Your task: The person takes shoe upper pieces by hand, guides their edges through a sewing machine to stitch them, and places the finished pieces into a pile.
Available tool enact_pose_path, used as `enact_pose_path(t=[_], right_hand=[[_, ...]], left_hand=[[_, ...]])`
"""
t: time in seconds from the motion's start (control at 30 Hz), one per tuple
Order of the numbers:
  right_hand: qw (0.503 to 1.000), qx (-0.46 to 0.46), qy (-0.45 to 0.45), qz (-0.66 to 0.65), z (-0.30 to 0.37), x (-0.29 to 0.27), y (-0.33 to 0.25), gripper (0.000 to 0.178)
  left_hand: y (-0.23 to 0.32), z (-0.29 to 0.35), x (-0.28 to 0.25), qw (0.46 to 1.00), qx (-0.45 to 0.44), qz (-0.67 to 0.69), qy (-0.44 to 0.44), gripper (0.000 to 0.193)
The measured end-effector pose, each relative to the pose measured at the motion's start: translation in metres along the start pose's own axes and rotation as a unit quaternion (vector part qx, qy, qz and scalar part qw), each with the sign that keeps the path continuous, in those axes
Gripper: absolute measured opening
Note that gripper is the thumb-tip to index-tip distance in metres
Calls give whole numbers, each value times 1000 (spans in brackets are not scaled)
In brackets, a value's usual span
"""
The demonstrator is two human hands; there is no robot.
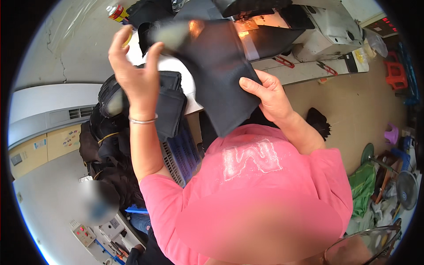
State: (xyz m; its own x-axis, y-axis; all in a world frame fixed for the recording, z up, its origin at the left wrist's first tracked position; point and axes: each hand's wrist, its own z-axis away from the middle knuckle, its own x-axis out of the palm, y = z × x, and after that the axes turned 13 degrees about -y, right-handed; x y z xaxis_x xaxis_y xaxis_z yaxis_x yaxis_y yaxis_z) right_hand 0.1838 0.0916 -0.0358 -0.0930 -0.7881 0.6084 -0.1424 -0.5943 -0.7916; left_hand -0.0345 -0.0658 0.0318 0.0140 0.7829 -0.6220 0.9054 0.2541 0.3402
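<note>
My right hand (270,96) grips the lower right edge of a black fabric piece (223,79), thumb on top. The piece hangs in front of my chest, and its upper left part is smeared by motion. My left hand (134,64), with a bangle at the wrist, is raised left of the fabric. Its thumb and fingers are apart with nothing between them. Something yellow shows by its fingers, too small to name. A lit machine (254,24), apparently a sewing machine, stands just beyond the fabric. A stack of black fabric pieces (170,110) lies below my left hand.
Red-handled snips (283,62) and a second red-handled pair (327,68) lie along the table edge. A spray can (117,13) stands far left. A plastic crate (181,152) and dark fabric heaps (106,145) are at left. Another person sits lower left. Red stools (395,73) stand far right.
</note>
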Motion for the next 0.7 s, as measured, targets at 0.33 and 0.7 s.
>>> enact_pose_path(t=[0.33, 0.7], right_hand=[[978, 72, 37, -193, 13, -13, 6, 29], [951, 158, 24, -264, 37, 3, 2, 29]], left_hand=[[41, 5, 67, 949, 58, -130, -281, 30], [43, -21, 60, 913, 106, -65, -389, 33]])
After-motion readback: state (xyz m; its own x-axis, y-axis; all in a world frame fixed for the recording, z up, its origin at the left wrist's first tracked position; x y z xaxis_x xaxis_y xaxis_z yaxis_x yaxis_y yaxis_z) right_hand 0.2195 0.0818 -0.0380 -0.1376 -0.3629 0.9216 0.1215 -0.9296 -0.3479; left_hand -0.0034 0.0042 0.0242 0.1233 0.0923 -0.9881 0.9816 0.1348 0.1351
